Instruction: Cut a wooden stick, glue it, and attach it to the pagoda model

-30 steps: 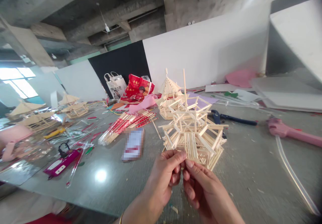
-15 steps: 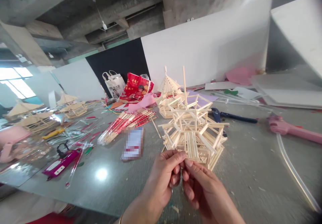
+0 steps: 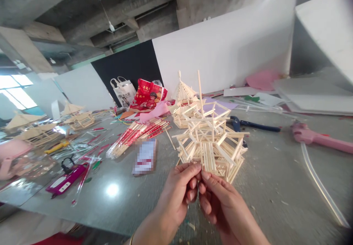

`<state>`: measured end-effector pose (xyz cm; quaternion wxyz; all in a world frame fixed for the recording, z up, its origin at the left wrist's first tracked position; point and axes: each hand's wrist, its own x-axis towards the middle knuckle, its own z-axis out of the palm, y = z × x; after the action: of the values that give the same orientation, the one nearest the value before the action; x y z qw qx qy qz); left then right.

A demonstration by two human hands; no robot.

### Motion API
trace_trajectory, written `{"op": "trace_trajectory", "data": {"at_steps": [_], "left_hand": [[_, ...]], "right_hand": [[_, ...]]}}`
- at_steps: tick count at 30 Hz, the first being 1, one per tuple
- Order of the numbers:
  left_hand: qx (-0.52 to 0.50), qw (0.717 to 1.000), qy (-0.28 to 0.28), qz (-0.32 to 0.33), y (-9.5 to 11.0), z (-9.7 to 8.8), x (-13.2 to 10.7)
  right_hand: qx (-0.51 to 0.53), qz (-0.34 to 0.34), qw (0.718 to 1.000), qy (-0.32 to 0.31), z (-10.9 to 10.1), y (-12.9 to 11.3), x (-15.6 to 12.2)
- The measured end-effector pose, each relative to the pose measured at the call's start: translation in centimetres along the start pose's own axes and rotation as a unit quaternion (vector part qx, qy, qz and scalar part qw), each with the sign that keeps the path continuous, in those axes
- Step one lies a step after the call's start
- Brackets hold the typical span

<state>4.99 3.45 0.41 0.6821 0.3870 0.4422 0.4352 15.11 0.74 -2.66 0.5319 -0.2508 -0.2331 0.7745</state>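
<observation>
A pale model tower (image 3: 211, 142) built of thin wooden sticks stands on the grey table (image 3: 275, 179), with one long stick rising from its top. My left hand (image 3: 179, 193) and my right hand (image 3: 217, 201) meet at its near lower edge, thumbs and forefingers pinched together against the sticks there. What the fingertips pinch is too small to make out. A finished stick pavilion (image 3: 183, 98) stands just behind the tower.
Bundles of red-wrapped sticks (image 3: 138, 133) and a card (image 3: 145, 156) lie left of the tower. A pink glue gun (image 3: 317, 136) and a clear tube (image 3: 320, 186) lie at the right, blue-handled pliers (image 3: 253, 125) behind. More stick models (image 3: 78, 116) and a magenta tool (image 3: 66, 177) sit far left.
Both hands and the tower have stayed pinched together as before. The view has shifted slightly, so everything sits a little left and higher in the picture.
</observation>
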Motion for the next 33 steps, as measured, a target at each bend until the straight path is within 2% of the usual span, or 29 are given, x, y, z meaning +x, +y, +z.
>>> {"op": "trace_trajectory", "data": {"at_steps": [26, 33], "left_hand": [[0.005, 1.0, 0.012, -0.009, 0.36, 0.43, -0.38], [0.012, 1.0, 0.003, -0.006, 0.16, 0.23, -0.24]], "right_hand": [[0.018, -0.001, 1.0, -0.021, -0.19, -0.16, -0.37], [0.036, 0.006, 0.999, -0.009, 0.08, -0.26, -0.73]]}}
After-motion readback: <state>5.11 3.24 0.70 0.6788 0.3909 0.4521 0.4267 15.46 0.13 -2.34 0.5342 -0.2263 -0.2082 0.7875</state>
